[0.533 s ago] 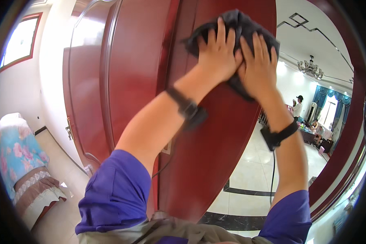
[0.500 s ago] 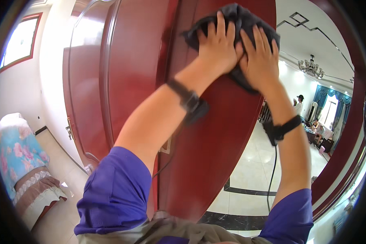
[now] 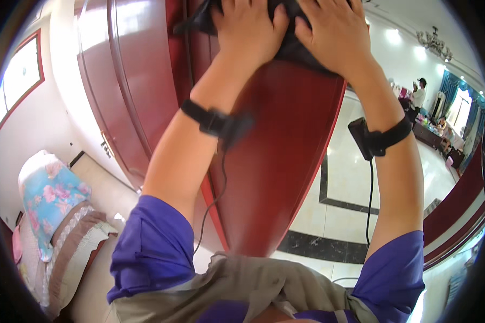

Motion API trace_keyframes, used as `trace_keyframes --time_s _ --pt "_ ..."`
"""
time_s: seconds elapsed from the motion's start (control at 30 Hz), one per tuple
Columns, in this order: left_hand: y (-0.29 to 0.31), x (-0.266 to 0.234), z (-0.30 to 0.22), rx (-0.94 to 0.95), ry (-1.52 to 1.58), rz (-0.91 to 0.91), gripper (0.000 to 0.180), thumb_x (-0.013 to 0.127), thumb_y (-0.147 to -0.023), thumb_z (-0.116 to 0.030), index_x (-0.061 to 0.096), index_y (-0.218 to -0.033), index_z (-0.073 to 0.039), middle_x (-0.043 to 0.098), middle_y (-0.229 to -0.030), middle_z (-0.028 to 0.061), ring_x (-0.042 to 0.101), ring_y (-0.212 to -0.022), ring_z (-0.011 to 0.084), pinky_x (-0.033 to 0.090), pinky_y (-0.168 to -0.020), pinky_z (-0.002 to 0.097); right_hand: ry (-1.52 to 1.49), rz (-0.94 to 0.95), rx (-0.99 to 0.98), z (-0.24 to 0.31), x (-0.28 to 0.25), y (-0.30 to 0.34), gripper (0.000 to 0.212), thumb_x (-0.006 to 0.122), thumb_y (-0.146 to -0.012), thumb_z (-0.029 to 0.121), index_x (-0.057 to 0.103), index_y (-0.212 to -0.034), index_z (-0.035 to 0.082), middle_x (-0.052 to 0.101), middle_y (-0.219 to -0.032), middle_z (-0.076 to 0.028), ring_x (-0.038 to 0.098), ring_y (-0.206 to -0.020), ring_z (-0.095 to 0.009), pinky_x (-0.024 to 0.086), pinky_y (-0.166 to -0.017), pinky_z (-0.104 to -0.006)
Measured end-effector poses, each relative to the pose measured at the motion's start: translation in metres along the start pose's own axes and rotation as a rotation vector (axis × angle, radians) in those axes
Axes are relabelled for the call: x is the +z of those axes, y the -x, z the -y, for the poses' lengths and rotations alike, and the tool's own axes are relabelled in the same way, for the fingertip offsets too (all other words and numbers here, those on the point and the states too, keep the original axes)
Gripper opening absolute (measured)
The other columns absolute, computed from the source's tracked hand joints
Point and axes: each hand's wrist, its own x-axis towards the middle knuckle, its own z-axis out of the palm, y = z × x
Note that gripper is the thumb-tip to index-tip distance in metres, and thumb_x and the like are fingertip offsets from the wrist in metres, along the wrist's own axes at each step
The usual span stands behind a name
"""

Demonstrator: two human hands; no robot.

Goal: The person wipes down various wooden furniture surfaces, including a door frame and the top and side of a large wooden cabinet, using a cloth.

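Note:
A black cloth (image 3: 303, 53) lies against the upper part of a red wooden door (image 3: 285, 140), partly cut off by the top edge of the picture. My left hand (image 3: 247, 28) presses flat on its left side, fingers stretched out and spread. Beside it my right hand (image 3: 335, 33) rests palm-down on the right side of the cloth, fingers apart too. Both arms reach up, and the fingertips run close to or past the upper edge. Each wrist wears a black strap with a small device, the left one (image 3: 221, 123) and the right one (image 3: 374, 139), with thin black cables hanging down.
On the left stands another red panelled door (image 3: 99, 86) with a metal handle (image 3: 108, 145). A bed with a blue floral cover (image 3: 59, 188) is at lower left. Beyond the door's right edge are a tiled floor (image 3: 339, 183), a chandelier (image 3: 434, 44) and people (image 3: 418, 97) farther off.
The view has tilted downward, so my hands and the cloth sit higher in the picture. Both hands stay pressed on the cloth against the door.

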Motion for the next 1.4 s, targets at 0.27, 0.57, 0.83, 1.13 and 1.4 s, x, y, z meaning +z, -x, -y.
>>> trace_keyframes --time_s 0.27,0.57,0.83,1.13,1.4 --pt "0.128 -0.038 -0.029 -0.133 0.042 0.231 0.058 0.053 -0.082 -0.027 0.035 -0.130 0.001 0.021 -0.144 0.0287 0.038 -0.111 0.0480 0.029 -0.092 0.0578 -0.225 0.056 0.063 0.070 -0.008 0.089 0.038 0.053 -0.080 0.022 0.060 -0.116 0.011 0.052 -0.130 -0.005 0.043 -0.124 -0.017 0.024 -0.105 -0.0427" --pt "0.273 -0.072 -0.075 -0.348 0.015 0.417 0.054 0.050 -0.080 -0.024 0.037 -0.122 0.007 0.012 -0.144 0.0345 0.038 -0.106 0.0491 0.031 -0.088 0.0589 -0.343 0.217 0.110 0.150 -0.029 0.208 0.037 0.050 -0.087 0.023 0.058 -0.121 0.013 0.051 -0.132 0.000 0.044 -0.124 -0.012 0.022 -0.107 -0.0367" --pt "0.371 -0.104 -0.089 -0.284 -0.033 0.590 0.049 0.050 -0.081 -0.031 0.045 -0.119 0.000 0.017 -0.142 0.0355 0.040 -0.106 0.0472 0.033 -0.087 0.0587 -0.472 0.501 0.117 0.201 -0.050 0.279 0.043 0.046 -0.083 0.017 0.054 -0.125 0.012 0.047 -0.135 0.001 0.039 -0.128 -0.011 0.024 -0.105 -0.0341" --pt "0.408 -0.173 -0.104 -0.494 0.142 1.014 0.062 0.058 -0.076 -0.026 0.038 -0.126 0.006 0.022 -0.141 0.0344 0.043 -0.106 0.0445 0.038 -0.088 0.0518 -0.682 0.787 -0.040 0.233 -0.079 0.342 0.036 0.045 -0.083 0.014 0.057 -0.116 0.011 0.046 -0.135 -0.003 0.038 -0.129 -0.016 0.027 -0.106 -0.0348" --pt "0.269 -0.128 -0.080 -0.357 0.321 0.758 0.063 0.061 -0.076 -0.028 0.040 -0.127 0.001 0.021 -0.143 0.0301 0.042 -0.109 0.0414 0.037 -0.089 0.0503 -0.492 0.454 0.454 0.177 -0.058 0.244 0.039 0.053 -0.082 0.020 0.055 -0.120 0.009 0.046 -0.133 -0.008 0.040 -0.127 -0.025 0.021 -0.105 -0.0464"
